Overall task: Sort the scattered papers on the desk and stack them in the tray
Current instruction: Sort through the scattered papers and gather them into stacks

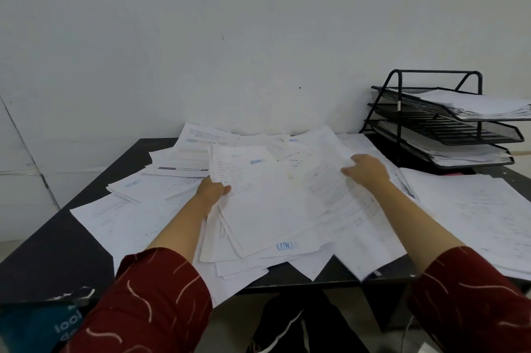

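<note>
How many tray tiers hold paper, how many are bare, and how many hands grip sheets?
Tiers holding paper: 2, top and bottom
Bare tiers: 1, middle
Hands gripping sheets: 2, left hand and right hand
Total: 5

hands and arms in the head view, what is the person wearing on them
Both arms wear dark red sleeves with thin, pale wavy strokes scattered over the cloth: left sleeve, right sleeve. The sleeves end partway up the forearms. The left hand and right hand are bare; no gloves, rings or watch show.
</note>
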The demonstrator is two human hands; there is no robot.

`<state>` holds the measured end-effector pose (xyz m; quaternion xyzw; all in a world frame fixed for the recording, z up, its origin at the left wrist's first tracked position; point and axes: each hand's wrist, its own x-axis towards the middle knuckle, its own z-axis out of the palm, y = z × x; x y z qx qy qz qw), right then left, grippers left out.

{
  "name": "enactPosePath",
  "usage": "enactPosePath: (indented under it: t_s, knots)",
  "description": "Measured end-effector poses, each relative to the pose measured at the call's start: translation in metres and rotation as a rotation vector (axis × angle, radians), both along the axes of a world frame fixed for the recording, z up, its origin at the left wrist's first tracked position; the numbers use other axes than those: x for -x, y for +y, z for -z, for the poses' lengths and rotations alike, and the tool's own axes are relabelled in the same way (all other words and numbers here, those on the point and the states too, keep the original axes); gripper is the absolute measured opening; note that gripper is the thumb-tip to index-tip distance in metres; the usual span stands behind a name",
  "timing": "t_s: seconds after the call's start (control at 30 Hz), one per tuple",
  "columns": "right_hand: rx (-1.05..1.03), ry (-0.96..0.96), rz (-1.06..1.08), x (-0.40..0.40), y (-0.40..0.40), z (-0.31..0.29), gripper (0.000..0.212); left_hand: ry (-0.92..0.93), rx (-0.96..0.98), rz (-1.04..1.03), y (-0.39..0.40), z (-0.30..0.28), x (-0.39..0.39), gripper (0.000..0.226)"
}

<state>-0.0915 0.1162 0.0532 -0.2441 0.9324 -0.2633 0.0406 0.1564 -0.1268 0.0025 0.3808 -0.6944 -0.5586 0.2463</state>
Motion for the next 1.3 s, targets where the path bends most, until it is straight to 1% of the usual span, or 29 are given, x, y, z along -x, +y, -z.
enactPosePath:
  t_s: [0.03, 0.13, 0.2, 0.23, 0.3, 0.33, 0.4, 0.43, 0.47, 0.5, 0.57, 0.6, 0.67, 0.7, 0.77, 0.87, 0.93, 1.0, 1.07, 1.17, 1.23, 1.3]
  knots:
    - [0.075, 0.1, 0.049, 0.004, 0.003, -0.005, 0.052, -0.016, 0.025, 0.01, 0.0, -0.001, 0.0, 0.048]
    - [0.3, 0.408, 0.172, 0.011, 0.007, -0.025, 0.028, -0.045, 0.061, 0.034, 0.001, -0.003, 0.001, 0.045]
    - [0.484, 0.518, 0.181, 0.013, 0.007, -0.044, 0.025, -0.049, 0.055, 0.044, 0.002, -0.004, 0.001, 0.046]
    - [0.558, 0.526, 0.176, 0.013, 0.006, -0.054, 0.026, -0.039, 0.034, 0.061, 0.003, -0.005, 0.0, 0.048]
    - [0.674, 0.455, 0.145, 0.016, 0.002, -0.065, 0.028, -0.001, -0.034, 0.109, 0.004, -0.006, -0.002, 0.05]
    - [0.702, 0.373, 0.113, 0.015, -0.002, -0.067, 0.029, 0.013, -0.062, 0.122, 0.005, -0.008, -0.002, 0.05]
    - [0.695, 0.173, 0.05, 0.012, -0.014, -0.059, 0.037, 0.042, -0.082, 0.113, 0.005, -0.008, -0.002, 0.048]
    - [0.68, 0.118, 0.043, 0.009, -0.02, -0.049, 0.04, 0.06, -0.078, 0.098, 0.006, -0.008, -0.001, 0.047]
    - [0.685, 0.12, 0.053, 0.005, -0.025, -0.039, 0.038, 0.068, -0.067, 0.083, 0.006, -0.007, 0.0, 0.045]
    - [0.724, 0.18, 0.07, 0.0, -0.029, -0.03, 0.034, 0.071, -0.058, 0.072, 0.007, -0.007, 0.001, 0.043]
    - [0.795, 0.359, 0.127, -0.007, -0.032, -0.022, 0.031, 0.033, -0.009, 0.048, 0.005, -0.005, 0.002, 0.027]
    - [0.822, 0.424, 0.151, -0.007, -0.032, -0.024, 0.032, 0.001, 0.041, 0.029, 0.003, -0.007, 0.002, 0.024]
    - [0.862, 0.487, 0.17, -0.002, -0.028, -0.033, 0.035, -0.058, 0.153, -0.005, -0.002, -0.009, 0.0, 0.025]
    - [0.891, 0.491, 0.177, 0.001, -0.025, -0.038, 0.036, -0.086, 0.205, -0.008, -0.004, -0.011, -0.001, 0.026]
    - [0.973, 0.493, 0.199, 0.007, -0.019, -0.051, 0.037, -0.138, 0.249, 0.025, -0.007, -0.014, -0.001, 0.033]
    - [1.103, 0.458, 0.221, 0.01, -0.014, -0.063, 0.037, -0.196, 0.253, 0.075, -0.008, -0.021, 0.001, 0.044]
    - [1.151, 0.43, 0.24, 0.011, -0.015, -0.064, 0.034, -0.22, 0.254, 0.104, -0.009, -0.024, 0.002, 0.048]
    - [1.183, 0.377, 0.235, 0.011, -0.018, -0.062, 0.033, -0.221, 0.24, 0.126, -0.01, -0.024, 0.001, 0.05]
    - [1.163, 0.254, 0.216, 0.011, -0.024, -0.054, 0.037, -0.187, 0.18, 0.137, -0.012, -0.022, 0.0, 0.05]
    - [0.975, 0.034, 0.124, 0.006, -0.04, -0.029, 0.051, 0.003, -0.016, 0.13, -0.01, -0.018, -0.002, 0.048]
    - [0.865, -0.042, 0.043, -0.006, -0.052, -0.008, 0.058, 0.14, -0.14, 0.131, -0.005, -0.018, 0.001, 0.052]
    - [0.779, -0.085, -0.033, -0.021, -0.063, 0.012, 0.061, 0.174, -0.19, 0.116, 0.001, -0.022, 0.007, 0.061]
